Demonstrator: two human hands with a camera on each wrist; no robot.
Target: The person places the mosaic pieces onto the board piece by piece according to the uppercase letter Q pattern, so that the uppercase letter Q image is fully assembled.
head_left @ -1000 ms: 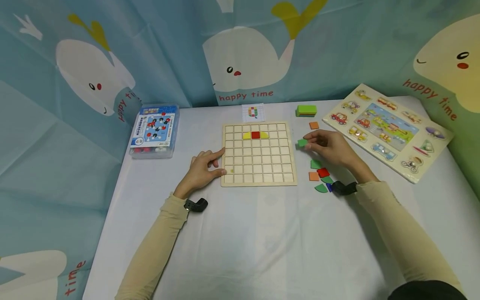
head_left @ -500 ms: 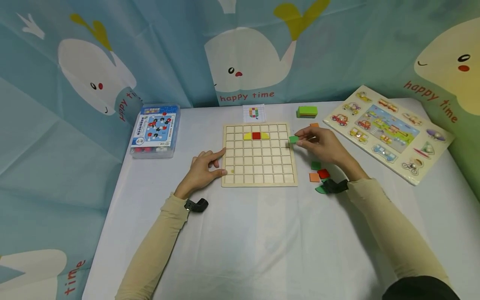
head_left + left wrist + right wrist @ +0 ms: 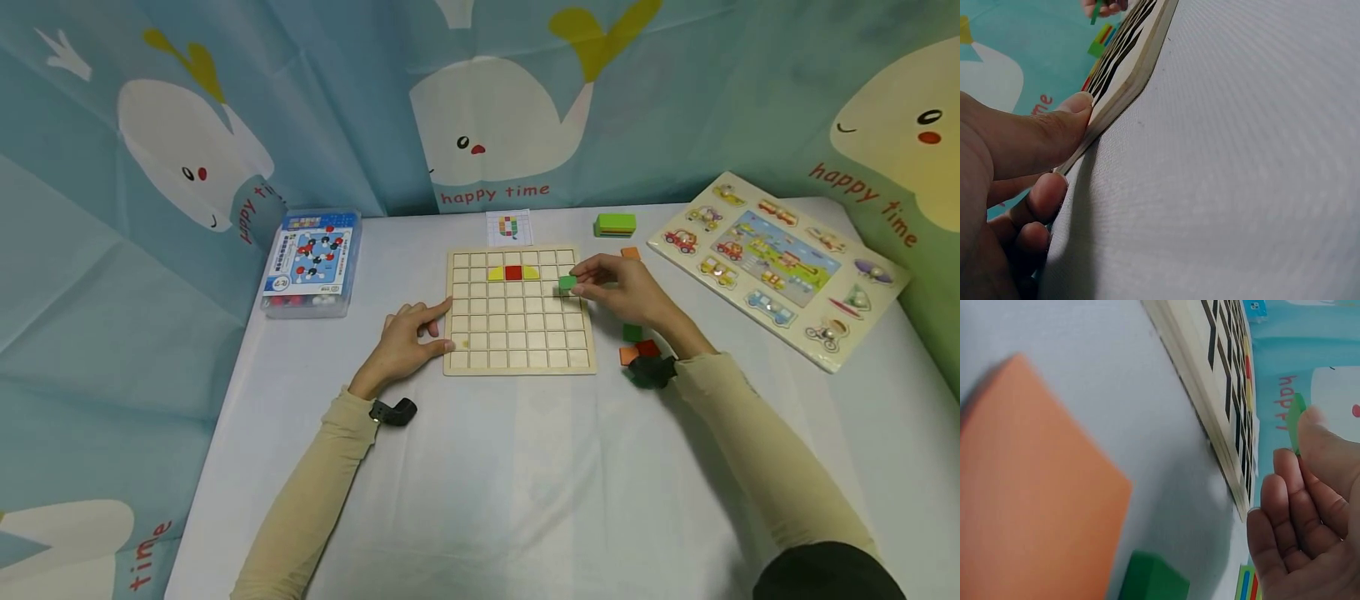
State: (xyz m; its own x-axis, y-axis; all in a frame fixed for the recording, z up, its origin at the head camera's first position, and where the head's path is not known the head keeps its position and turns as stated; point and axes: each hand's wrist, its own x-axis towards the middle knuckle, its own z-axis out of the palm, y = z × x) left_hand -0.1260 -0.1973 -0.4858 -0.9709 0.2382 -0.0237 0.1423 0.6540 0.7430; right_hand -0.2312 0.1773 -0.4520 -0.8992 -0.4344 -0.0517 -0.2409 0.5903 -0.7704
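Observation:
A wooden grid board [image 3: 517, 369] lies on the table, with a red square tile [image 3: 513, 272] between two yellow curved tiles [image 3: 496, 273] in an upper row. My left hand [image 3: 405, 340] touches the board's left edge with thumb and index finger spread apart. In the left wrist view its thumb [image 3: 1041, 137] rests on the wooden rim, and the other fingers curl loosely beside it. Over the right part of the board, my right hand [image 3: 618, 292] pinches a green tile [image 3: 567, 284] between thumb and fingers. The right wrist view shows this tile [image 3: 1296, 419] nearly edge-on.
Right of the board lie loose tiles: green [image 3: 632, 332], red [image 3: 648, 348] and orange [image 3: 627, 356], some hidden by the wrist strap. Behind stand a pattern card [image 3: 508, 227] and a tile stack [image 3: 615, 224]. A boxed set [image 3: 311, 262] is left, a vehicle puzzle [image 3: 780, 267] right.
My right hand has carried the green tile leftward from beside the board to over its right columns. My left hand has stayed at the board's left edge.

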